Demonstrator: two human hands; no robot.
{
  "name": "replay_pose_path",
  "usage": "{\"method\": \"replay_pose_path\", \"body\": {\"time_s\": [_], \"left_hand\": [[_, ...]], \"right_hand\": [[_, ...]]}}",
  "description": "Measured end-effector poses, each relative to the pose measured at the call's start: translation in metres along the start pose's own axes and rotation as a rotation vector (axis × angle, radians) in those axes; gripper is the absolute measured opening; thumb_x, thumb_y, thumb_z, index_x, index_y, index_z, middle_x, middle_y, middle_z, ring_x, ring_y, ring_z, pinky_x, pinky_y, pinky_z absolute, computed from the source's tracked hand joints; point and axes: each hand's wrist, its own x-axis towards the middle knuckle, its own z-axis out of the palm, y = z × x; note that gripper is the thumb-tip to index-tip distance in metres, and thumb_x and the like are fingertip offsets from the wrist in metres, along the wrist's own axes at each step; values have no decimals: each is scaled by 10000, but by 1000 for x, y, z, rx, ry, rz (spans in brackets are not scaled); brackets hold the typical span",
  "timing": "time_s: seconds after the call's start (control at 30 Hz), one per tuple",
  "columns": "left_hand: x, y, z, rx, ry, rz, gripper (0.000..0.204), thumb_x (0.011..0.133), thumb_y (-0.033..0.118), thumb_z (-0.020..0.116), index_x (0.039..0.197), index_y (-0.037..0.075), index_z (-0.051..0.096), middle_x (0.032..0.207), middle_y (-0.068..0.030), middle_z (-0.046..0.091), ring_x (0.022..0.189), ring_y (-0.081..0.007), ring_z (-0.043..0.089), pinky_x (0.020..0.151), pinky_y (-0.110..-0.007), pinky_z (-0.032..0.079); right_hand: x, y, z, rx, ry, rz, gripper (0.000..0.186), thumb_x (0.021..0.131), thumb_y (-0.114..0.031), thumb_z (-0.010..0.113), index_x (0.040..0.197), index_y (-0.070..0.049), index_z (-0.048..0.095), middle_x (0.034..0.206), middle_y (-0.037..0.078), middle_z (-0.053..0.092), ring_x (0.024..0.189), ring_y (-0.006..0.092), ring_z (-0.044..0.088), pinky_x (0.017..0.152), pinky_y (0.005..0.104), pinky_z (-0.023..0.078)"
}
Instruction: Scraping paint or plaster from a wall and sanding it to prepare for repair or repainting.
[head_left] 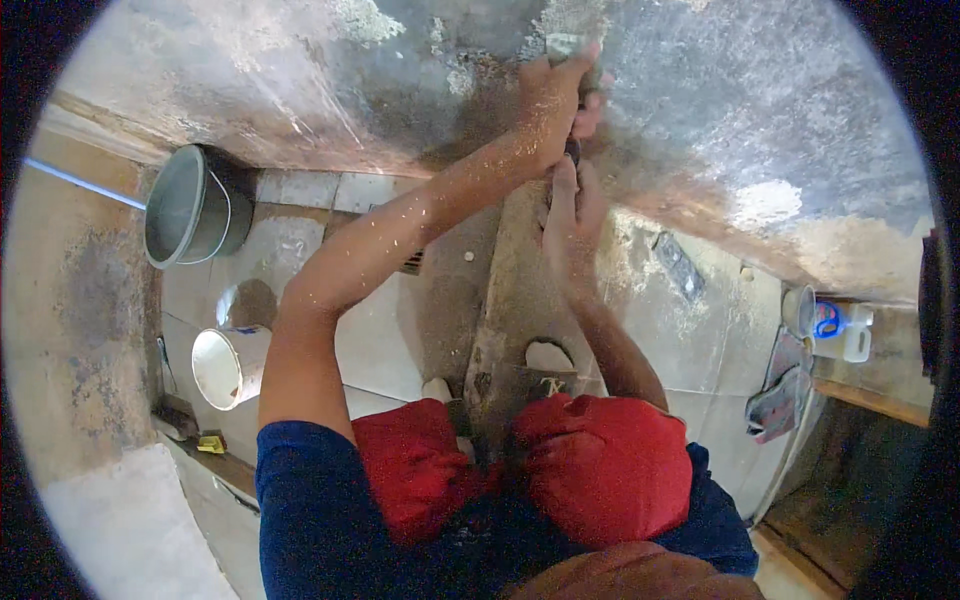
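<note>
While both arms reach toward 1 o'clock, the left with its elbow bent, the left hand (555,95) clamps its fingers around a hand tool (573,149); the right hand (575,215) closes its fingers on the lower handle. The tool is at 1 o'clock, at the stained wall (750,110). On the pale floor (700,350): dark bucket (235,218), 10 o'clock; white bucket (253,362), between 8 and 9.

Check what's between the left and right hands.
In the head view, a short stretch of a dark tool shows between the left hand, higher in the picture, and the right hand.
</note>
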Motion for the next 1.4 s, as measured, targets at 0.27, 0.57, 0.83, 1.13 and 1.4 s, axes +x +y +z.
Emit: {"method": "replay_pose_path", "body": {"time_s": [0.27, 0.57, 0.83, 1.13, 1.4], "left_hand": [[9, -27, -21, -93, -26, -192, 341, 875, 371, 628, 748, 67, 538, 508, -16, 477, 335, -111, 378, 311, -270, 258], [6, -9, 2, 5, -44, 12, 372, 863, 425, 632, 778, 70, 565, 536, -1, 485, 376, -101, 385, 342, -258, 270], [-1, -33, -12, 43, 52, -125, 365, 864, 442, 629, 755, 104, 545, 521, -1, 475, 370, -108, 386, 346, -258, 273], [3, -8, -2, 56, -14, 55, 369, 849, 460, 636, 782, 108, 547, 505, 3, 472, 333, -129, 364, 334, -272, 276], [12, -8, 0, 100, -4, 96, 382, 868, 425, 621, 736, 71, 564, 514, -19, 488, 355, -122, 403, 334, -267, 279]], "right_hand": [[-27, 11, 5, 127, 11, 182, 342, 992, -387, 434, 930, -64, 529, 611, -46, 403, 472, 37, 375, 410, 223, 328], [3, 32, -8, -64, 15, 3, 319, 991, -342, 443, 954, -40, 539, 673, -6, 472, 562, 98, 447, 509, 277, 380], [-16, 43, 1, 55, 15, 73, 285, 997, -315, 436, 914, -58, 525, 590, -45, 421, 449, 38, 383, 380, 239, 318], [-3, 20, -1, -23, -2, 120, 323, 990, -318, 437, 973, -11, 537, 771, 79, 542, 694, 160, 503, 656, 320, 421], [3, 25, -4, -56, 20, -10, 282, 993, -332, 450, 934, -70, 535, 601, -64, 412, 447, 29, 364, 387, 211, 316]]}}
